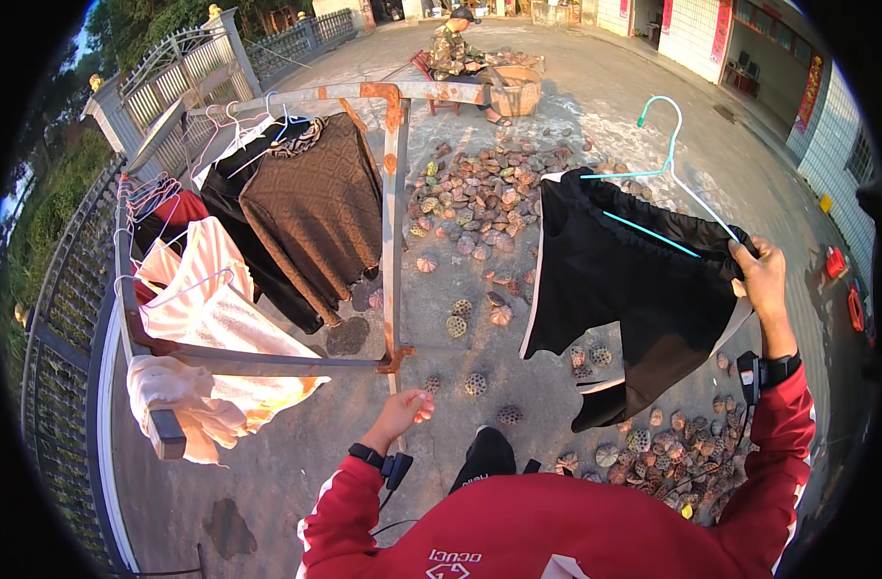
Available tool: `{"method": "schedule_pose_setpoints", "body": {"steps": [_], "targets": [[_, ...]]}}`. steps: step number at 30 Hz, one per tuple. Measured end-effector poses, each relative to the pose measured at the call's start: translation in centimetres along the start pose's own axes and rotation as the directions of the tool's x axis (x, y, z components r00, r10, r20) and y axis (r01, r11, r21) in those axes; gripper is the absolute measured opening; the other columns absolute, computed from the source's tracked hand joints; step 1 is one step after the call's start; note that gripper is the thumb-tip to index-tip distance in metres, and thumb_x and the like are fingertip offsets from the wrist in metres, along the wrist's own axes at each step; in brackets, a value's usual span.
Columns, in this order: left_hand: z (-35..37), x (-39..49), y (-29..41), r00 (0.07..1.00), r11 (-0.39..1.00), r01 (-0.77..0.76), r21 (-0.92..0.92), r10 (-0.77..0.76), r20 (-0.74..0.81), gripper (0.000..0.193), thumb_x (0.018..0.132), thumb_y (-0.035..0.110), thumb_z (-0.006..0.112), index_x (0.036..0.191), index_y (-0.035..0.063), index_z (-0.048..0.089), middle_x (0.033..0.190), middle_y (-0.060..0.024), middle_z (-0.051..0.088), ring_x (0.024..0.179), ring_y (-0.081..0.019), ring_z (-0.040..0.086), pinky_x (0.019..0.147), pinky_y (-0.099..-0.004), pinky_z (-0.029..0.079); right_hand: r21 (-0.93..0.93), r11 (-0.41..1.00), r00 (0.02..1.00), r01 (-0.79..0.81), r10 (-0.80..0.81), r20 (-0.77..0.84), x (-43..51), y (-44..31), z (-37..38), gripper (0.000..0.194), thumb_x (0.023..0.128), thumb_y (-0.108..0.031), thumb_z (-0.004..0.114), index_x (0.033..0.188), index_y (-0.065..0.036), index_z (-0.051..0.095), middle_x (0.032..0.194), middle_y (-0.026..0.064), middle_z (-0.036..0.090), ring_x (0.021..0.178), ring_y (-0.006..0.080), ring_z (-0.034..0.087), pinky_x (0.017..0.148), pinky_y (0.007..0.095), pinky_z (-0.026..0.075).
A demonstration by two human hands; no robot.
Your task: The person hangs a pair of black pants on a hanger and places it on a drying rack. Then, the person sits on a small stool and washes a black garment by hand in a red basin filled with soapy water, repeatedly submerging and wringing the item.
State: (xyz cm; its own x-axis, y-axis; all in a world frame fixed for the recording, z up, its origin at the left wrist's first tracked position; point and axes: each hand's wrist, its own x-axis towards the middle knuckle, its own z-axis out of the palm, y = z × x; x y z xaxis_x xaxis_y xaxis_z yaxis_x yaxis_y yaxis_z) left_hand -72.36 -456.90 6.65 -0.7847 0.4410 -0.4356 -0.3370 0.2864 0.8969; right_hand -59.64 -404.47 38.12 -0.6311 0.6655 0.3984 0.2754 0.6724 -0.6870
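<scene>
My right hand (pixel 763 271) grips the waistband corner of a pair of black shorts (pixel 593 268) with white side trim, along with the end of a turquoise-and-white clothes hanger (pixel 663 172). The hanger runs through the elastic waist, its hook pointing up. The shorts hang in the air to the right of a rusty metal clothes rack (pixel 391 217). My left hand (pixel 407 414) is low beside the rack's near upright, fingers loosely curled, with nothing seen in it. On the rack hang a brown patterned long-sleeved top (pixel 314 210) and a pale pink garment (pixel 227 326).
Dried lotus seed pods (pixel 484 195) lie in a heap beyond the rack; another heap (pixel 672 456) spreads at lower right. A person (pixel 451 54) sits by a large woven basket (pixel 517 90). A balustrade fence (pixel 57 347) runs along the left. A pale cloth (pixel 187 398) drapes the rack's near end.
</scene>
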Motion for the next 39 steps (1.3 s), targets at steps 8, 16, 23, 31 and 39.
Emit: {"method": "schedule_pose_setpoints", "body": {"steps": [8, 16, 23, 31, 39], "targets": [[-2.0, 2.2, 1.0, 0.975, 0.996, 0.041, -0.079, -0.057, -0.216, 0.025, 0.098, 0.019, 0.045, 0.106, 0.0001, 0.060, 0.088, -0.0066, 0.065, 0.077, -0.0157, 0.064, 0.069, -0.0274, 0.051, 0.025, 0.974, 0.957, 0.223, -0.224, 0.183, 10.7, -4.1, 11.9, 0.026, 0.077, -0.022, 0.068, 0.069, 0.001, 0.059, 0.051, 0.0030, 0.046, 0.049, 0.0083, 0.046, 0.049, 0.0285, 0.039], [-2.9, 5.2, 4.4, 0.968, 0.994, 0.042, -0.099, -0.065, -0.243, 0.022, 0.097, 0.019, 0.047, 0.106, 0.0024, 0.059, 0.089, -0.0054, 0.065, 0.077, -0.0141, 0.064, 0.068, -0.0265, 0.050, 0.310, 0.865, 0.815, 0.394, -0.485, 0.316, 18.2, -9.6, 24.0, 0.023, 0.078, -0.020, 0.068, 0.072, 0.001, 0.061, 0.055, 0.0056, 0.051, 0.052, 0.0103, 0.048, 0.052, 0.0299, 0.039], [-1.5, 4.3, 3.7, 0.936, 0.982, 0.061, -0.179, -0.119, -0.332, 0.023, 0.097, 0.019, 0.048, 0.108, 0.0026, 0.060, 0.090, -0.0054, 0.065, 0.077, -0.0135, 0.064, 0.068, -0.0257, 0.051, 0.327, 0.804, 0.680, 0.497, -0.595, 0.428, 21.7, -15.7, 32.0, 0.023, 0.084, -0.021, 0.068, 0.075, 0.000, 0.062, 0.058, 0.0001, 0.052, 0.052, 0.0057, 0.048, 0.046, 0.0250, 0.041], [1.7, 2.0, 3.0, 0.779, 0.925, -0.014, -0.380, -0.228, -0.584, 0.024, 0.097, 0.019, 0.048, 0.108, 0.0029, 0.061, 0.090, -0.0062, 0.067, 0.074, -0.0128, 0.064, 0.066, -0.0258, 0.050, 0.601, 0.521, 0.468, 0.606, -0.845, 0.259, 25.2, -21.4, 39.6, 0.025, 0.082, -0.020, 0.069, 0.073, 0.001, 0.058, 0.061, 0.0022, 0.052, 0.053, 0.0097, 0.053, 0.047, 0.0278, 0.040], [7.3, 2.7, 5.1, 0.636, 0.925, -0.025, -0.379, -0.277, -0.720, 0.023, 0.096, 0.017, 0.048, 0.107, 0.0006, 0.061, 0.089, -0.0078, 0.067, 0.074, -0.0140, 0.064, 0.068, -0.0269, 0.051, 0.674, 0.319, 0.354, 0.666, -0.931, 0.090, 27.1, -27.1, 44.9, 0.029, 0.077, -0.031, 0.069, 0.075, -0.003, 0.061, 0.070, 0.0124, 0.059, 0.066, 0.0317, 0.059, 0.059, 0.0381, 0.045]]}}
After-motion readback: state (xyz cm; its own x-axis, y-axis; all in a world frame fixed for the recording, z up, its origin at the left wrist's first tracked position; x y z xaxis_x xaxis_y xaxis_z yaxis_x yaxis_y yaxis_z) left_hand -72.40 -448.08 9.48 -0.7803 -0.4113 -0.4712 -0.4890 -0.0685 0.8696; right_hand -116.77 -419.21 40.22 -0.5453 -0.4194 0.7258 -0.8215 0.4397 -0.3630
